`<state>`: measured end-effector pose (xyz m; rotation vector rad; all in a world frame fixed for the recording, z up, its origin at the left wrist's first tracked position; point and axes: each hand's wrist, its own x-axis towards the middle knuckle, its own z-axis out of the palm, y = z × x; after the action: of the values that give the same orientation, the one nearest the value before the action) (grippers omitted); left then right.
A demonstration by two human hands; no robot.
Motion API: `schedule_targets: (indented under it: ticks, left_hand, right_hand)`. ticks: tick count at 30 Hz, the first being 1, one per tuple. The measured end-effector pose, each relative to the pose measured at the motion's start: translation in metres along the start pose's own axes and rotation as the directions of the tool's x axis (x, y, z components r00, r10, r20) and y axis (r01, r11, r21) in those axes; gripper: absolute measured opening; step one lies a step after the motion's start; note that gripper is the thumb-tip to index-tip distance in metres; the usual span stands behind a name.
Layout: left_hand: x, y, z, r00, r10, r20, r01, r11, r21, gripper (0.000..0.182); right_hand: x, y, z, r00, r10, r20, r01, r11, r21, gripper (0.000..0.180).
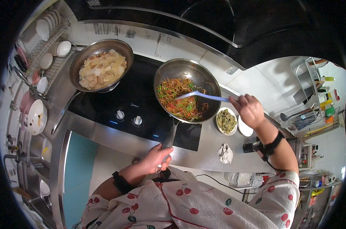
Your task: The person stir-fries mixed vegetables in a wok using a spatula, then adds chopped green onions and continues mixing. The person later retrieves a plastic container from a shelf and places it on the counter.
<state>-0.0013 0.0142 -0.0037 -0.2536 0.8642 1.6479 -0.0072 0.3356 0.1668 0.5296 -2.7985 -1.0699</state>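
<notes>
My left hand (155, 159) is wrapped around the metal handle (171, 134) of a wok (187, 67) on the right side of the black cooktop (115, 104). Shredded food with green and red pieces (175, 94) lies in this wok. From the right, my right hand (249, 111) grips a pale blue spatula (210, 96), its head blurred and in contact with the food. On the left side of the cooktop stands a second wok (74, 67), holding pale sliced food (102, 70). Its long handle (64, 113) points towards the front left.
Beside the right wok stand a dish of chopped greens (226, 121) and a white dish (245, 126). A crumpled cloth (225, 153) lies on the steel counter (211, 160). At left are a dish rack (57, 55) and a stained white bowl (37, 117). The range hood (207, 25) overhangs the back.
</notes>
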Motion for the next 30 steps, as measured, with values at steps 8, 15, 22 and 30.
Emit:
schedule_targets:
  ticks: [8, 15, 22, 30]
  left_hand:
    - [0.000, 0.002, -0.002, 0.999, -0.013, 0.046, 0.012, 1.000, 0.016, 0.016]
    - [0.001, 0.004, -0.003, 0.998, -0.039, 0.052, 0.037, 0.999, 0.038, 0.018]
    - [0.001, 0.006, -0.005, 0.997, -0.051, 0.054, 0.050, 0.999, 0.021, 0.017]
    - [0.000, 0.007, -0.005, 0.995, -0.051, 0.083, 0.048, 0.998, 0.035, 0.016]
  right_hand:
    - [-0.052, -0.052, -0.031, 0.880, 0.009, 0.475, -0.188, 0.924, 0.332, 0.053]
    - [0.023, -0.095, -0.002, 0.771, 0.157, 0.618, -0.529, 0.697, 0.483, 0.056]
    - [0.025, -0.097, 0.058, 0.854, 0.345, 0.389, -0.519, 0.611, 0.598, 0.047]
    - [-0.031, -0.056, -0.069, 0.861, 0.216, 0.461, -0.450, 0.747, 0.490, 0.046]
